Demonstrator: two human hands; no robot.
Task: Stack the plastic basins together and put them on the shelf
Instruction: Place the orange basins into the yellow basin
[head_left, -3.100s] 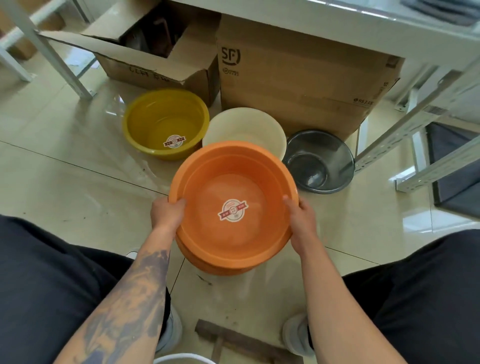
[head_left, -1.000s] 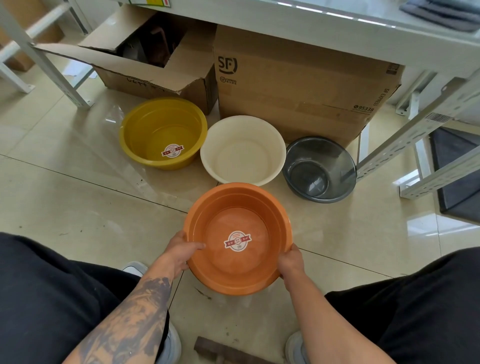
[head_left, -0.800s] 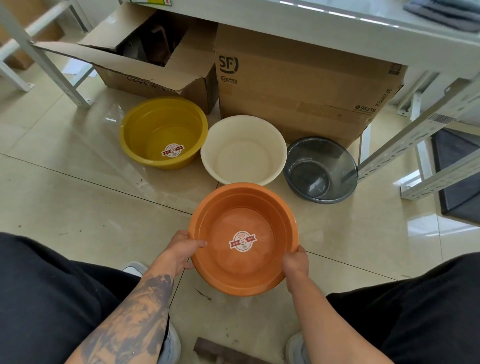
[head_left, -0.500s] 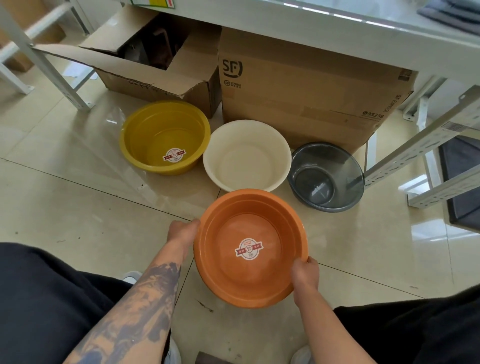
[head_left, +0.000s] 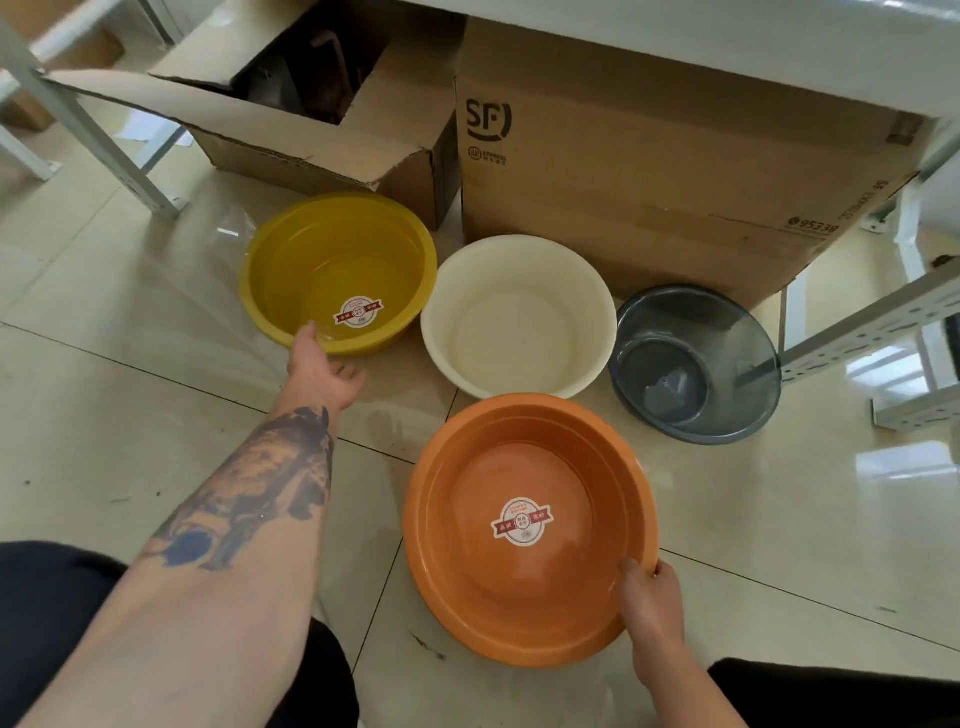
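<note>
Plastic basins sat on the tiled floor (head_left: 104, 415) before two cardboard boxes (head_left: 649, 171). Leftmost was the round yellow plastic basin (head_left: 311, 260), where the left hand (head_left: 319, 366) reached with fingers spread loose, thumb touching its near rim, holding nothing. Next came the round cream plastic basin (head_left: 519, 317), then the tilted round orange plastic basin (head_left: 519, 597), its near rim pinched in the right hand's (head_left: 652, 600) closed grip. Rightmost lay the translucent grey plastic basin (head_left: 727, 332).
</note>
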